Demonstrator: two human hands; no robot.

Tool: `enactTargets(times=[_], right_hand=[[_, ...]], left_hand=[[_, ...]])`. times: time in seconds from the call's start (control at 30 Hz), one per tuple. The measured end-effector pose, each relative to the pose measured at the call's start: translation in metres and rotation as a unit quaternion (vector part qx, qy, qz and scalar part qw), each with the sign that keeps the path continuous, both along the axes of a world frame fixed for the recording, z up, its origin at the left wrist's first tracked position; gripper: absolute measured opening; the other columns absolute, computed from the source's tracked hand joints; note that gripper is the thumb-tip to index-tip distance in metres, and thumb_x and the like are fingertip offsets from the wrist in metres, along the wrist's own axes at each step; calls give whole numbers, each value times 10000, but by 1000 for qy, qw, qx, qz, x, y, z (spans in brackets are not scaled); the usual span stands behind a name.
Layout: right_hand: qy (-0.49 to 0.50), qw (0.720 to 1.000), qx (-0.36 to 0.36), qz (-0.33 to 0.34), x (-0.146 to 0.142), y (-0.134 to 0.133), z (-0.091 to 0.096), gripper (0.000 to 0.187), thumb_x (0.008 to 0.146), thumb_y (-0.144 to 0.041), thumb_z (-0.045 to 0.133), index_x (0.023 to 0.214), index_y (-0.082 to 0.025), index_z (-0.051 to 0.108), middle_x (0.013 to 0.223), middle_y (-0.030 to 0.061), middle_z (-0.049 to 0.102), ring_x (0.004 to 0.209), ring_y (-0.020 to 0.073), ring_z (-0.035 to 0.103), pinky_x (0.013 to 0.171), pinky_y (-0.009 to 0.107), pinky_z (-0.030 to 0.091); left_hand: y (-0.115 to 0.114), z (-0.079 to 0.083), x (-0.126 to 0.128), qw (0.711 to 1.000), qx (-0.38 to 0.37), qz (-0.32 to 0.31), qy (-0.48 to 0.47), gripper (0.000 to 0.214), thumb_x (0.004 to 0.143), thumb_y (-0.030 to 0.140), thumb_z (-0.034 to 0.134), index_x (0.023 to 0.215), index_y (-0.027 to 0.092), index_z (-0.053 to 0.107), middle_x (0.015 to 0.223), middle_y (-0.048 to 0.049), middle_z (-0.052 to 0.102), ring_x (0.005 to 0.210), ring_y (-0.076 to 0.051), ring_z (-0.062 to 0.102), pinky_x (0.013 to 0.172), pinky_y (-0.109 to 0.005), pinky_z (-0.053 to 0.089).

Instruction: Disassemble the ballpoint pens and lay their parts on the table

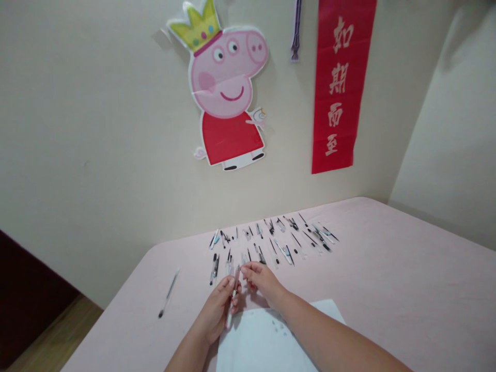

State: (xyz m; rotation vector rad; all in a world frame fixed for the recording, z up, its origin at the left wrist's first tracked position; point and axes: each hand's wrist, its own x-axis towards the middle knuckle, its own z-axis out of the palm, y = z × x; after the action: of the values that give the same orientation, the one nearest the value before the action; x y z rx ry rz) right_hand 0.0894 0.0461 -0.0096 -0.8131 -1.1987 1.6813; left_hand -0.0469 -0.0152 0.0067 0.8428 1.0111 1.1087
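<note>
My left hand (222, 305) is closed around a slim pen (235, 287), which is held upright at a slant, tip end up. My right hand (263, 281) is beside the pen's upper end, thumb and forefinger pinched together. Whatever lies between those fingertips is too small to make out. Just beyond both hands, several pen parts (260, 253) lie in rough rows: barrels, dark refills and black caps. Under my forearms is a white sheet (263, 343) with a few small dark bits (279, 326) on it.
A clear pen with a black cap (168, 294) lies apart on the left of the pink-covered table (406, 279). The wall behind the table carries a cartoon pig cutout (232, 137) and a red banner (337, 119). The table's left edge drops to a wooden floor (65, 336).
</note>
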Motion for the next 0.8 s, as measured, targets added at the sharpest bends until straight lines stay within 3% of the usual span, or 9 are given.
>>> enactTargets(times=[0.1,0.3,0.53,0.8], right_hand=[[1,1000,-9,13,0,-3,3,430,589,-553,727,733,-156,640,525,-53,510,461,64,406,470,205,297],[35,999,-37,-18,4,-2,8,419,568,-510,758,733,-129,706,472,-56,457,474,69,370,481,216,262],[72,996,-46,-17,8,2,4,407,572,-482,765,786,-136,741,522,-38,480,499,76,389,495,219,290],[101,992,-69,0,9,2,6,444,553,-502,772,792,-131,727,549,-30,501,497,68,408,474,200,298]], left_hand=[[-2,-2,2,999,-16,-32,39,352,786,515,589,820,175,505,562,58,477,378,-28,346,306,-134,157],[-5,1,3,998,-6,-13,63,368,662,396,745,823,184,490,598,47,533,491,-53,475,356,-130,164],[-7,2,3,997,6,1,81,349,676,444,721,703,160,520,536,42,539,433,-40,421,424,-158,266],[-7,3,3,996,-8,-7,86,451,679,566,656,785,132,595,518,63,470,373,-19,313,380,-173,153]])
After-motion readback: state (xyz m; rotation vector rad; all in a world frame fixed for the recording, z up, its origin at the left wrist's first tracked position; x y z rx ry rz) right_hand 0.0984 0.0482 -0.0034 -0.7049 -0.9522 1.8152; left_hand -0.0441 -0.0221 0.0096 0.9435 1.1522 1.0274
